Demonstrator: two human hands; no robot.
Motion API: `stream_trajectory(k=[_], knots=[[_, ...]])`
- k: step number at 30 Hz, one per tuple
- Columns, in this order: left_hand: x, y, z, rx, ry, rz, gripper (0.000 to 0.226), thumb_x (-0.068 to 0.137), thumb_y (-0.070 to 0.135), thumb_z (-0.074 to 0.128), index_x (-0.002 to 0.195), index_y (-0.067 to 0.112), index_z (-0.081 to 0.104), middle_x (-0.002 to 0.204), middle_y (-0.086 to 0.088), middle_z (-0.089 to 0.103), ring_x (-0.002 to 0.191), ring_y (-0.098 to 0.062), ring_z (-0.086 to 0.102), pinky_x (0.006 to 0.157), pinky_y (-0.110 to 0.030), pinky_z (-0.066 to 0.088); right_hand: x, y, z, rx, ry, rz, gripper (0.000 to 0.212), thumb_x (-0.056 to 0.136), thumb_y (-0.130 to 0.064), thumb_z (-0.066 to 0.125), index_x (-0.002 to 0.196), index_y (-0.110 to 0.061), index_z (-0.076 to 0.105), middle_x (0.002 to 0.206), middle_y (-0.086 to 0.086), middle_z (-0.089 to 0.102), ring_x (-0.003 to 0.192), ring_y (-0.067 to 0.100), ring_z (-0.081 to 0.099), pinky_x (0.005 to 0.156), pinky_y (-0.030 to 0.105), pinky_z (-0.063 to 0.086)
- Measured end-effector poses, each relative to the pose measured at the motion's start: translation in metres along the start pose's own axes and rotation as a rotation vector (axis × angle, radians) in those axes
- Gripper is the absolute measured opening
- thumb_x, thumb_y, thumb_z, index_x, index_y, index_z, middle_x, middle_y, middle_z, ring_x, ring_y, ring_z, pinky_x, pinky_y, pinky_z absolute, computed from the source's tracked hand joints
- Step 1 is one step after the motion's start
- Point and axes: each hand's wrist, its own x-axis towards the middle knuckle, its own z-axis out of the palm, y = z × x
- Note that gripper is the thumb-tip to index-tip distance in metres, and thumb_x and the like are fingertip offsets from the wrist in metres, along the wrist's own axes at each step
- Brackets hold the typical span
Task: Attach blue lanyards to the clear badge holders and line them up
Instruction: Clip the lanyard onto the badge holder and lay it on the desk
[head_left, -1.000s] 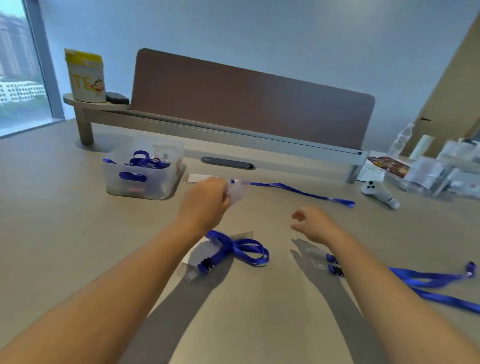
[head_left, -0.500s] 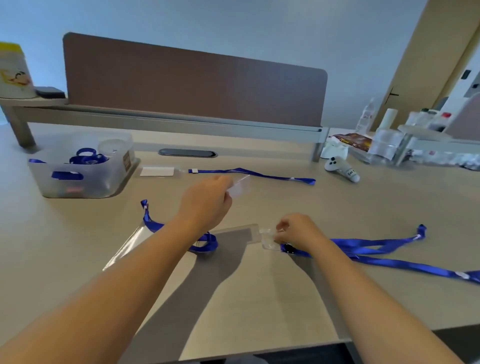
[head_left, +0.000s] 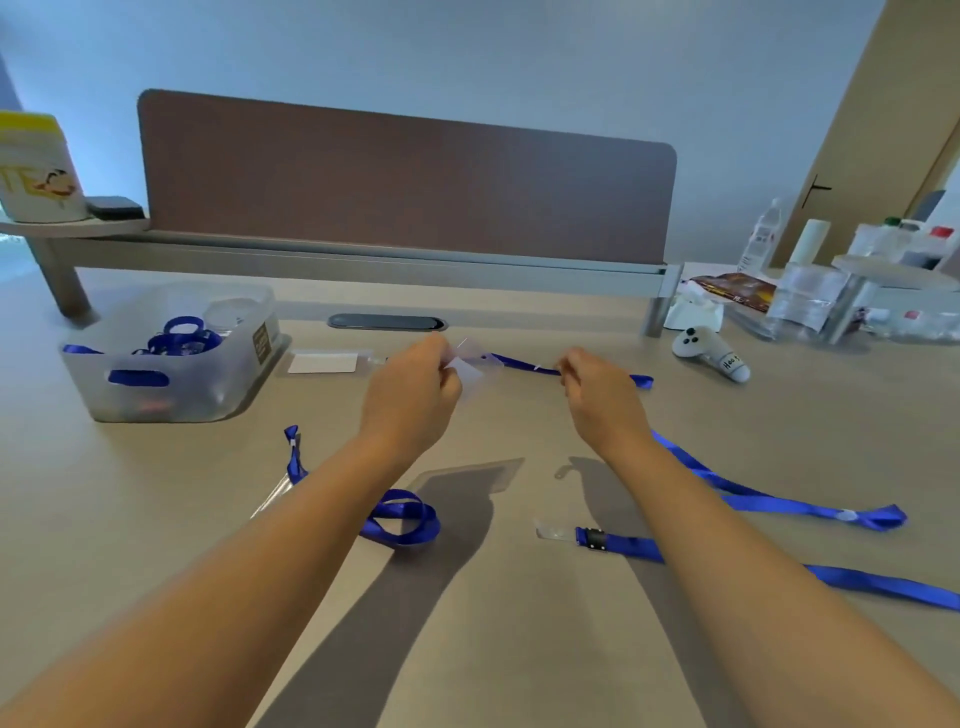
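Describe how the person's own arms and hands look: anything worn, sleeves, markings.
Both forearms are bare along all of their visible length; no sleeve edge shows. The left hand and right hand wear no gloves, and no watch, bracelet or ring shows on them. No markings are visible on either arm. The fingers mostly curl away from the camera, so their far sides are hidden.

The white tub with the yellow lid, up on the small shelf at the far left, has big orange letters "TE" on it, next to a cartoon picture; the rest of the word is cut off. The white game controller lying on the desk has black handwriting on its handle that starts with "Hoo", and the end is too small to read. The clear plastic bin has a dark label on its side, but the words on it are too blurry to read.
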Motion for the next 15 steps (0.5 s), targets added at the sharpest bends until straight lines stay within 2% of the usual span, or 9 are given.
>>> stream_trajectory(k=[3,6,8,9,12,15], knots=[[0.009,0.002,-0.008,-0.099,0.025,-0.078,0.009,0.092,0.011,0.044,0.083,0.009,0.044,0.078,-0.009,0.049,0.056,-0.008,0.037,0.051,-0.016,0.031,0.015,-0.021,-0.006,0.027,0.086,-0.110,0.030,0.096,-0.007,0.036,0.114,0.000,0.060,0.113,0.019,0.065,0.102,0.031,0.057,0.087,0.036,0.044],[0.016,0.001,-0.016,-0.189,0.038,-0.150,0.011,0.093,0.010,0.041,0.097,0.007,0.051,0.096,-0.019,0.059,0.070,-0.015,0.045,0.061,-0.025,0.038,0.024,-0.042,-0.005,0.114,0.110,-0.161,0.032,0.097,-0.010,0.037,0.119,-0.001,0.059,0.116,0.017,0.065,0.104,0.028,0.058,0.089,0.032,0.045],[0.017,0.000,-0.019,-0.230,0.032,-0.181,0.025,0.093,0.009,0.039,0.115,0.007,0.052,0.114,-0.017,0.060,0.086,-0.017,0.045,0.070,-0.028,0.037,0.027,-0.055,0.000,0.176,0.070,-0.139,0.031,0.097,-0.012,0.037,0.113,0.001,0.061,0.105,0.017,0.065,0.096,0.029,0.058,0.082,0.034,0.044],[0.018,-0.002,-0.020,-0.259,0.033,-0.195,0.029,0.094,0.008,0.037,0.119,0.007,0.051,0.117,-0.016,0.059,0.090,-0.017,0.045,0.072,-0.028,0.037,0.028,-0.060,0.002,0.207,0.037,-0.110,0.030,0.097,-0.013,0.038,0.109,0.002,0.061,0.095,0.016,0.064,0.088,0.028,0.056,0.076,0.033,0.042],[0.017,-0.006,-0.019,-0.347,0.033,-0.259,0.026,0.093,0.008,0.039,0.114,0.005,0.054,0.104,-0.008,0.053,0.091,-0.019,0.045,0.073,-0.030,0.037,0.028,-0.073,0.007,0.323,-0.086,-0.018,0.030,0.095,-0.015,0.042,0.093,0.006,0.063,0.065,0.003,0.052,0.060,0.016,0.046,0.055,0.025,0.035],[0.017,-0.011,-0.019,-0.420,0.058,-0.323,0.017,0.091,0.008,0.045,0.103,0.002,0.056,0.093,-0.006,0.051,0.087,-0.020,0.047,0.072,-0.031,0.038,0.024,-0.083,0.008,0.487,-0.190,0.078,0.028,0.091,-0.013,0.047,0.079,0.005,0.065,0.053,0.001,0.046,0.049,0.012,0.038,0.049,0.023,0.032]])
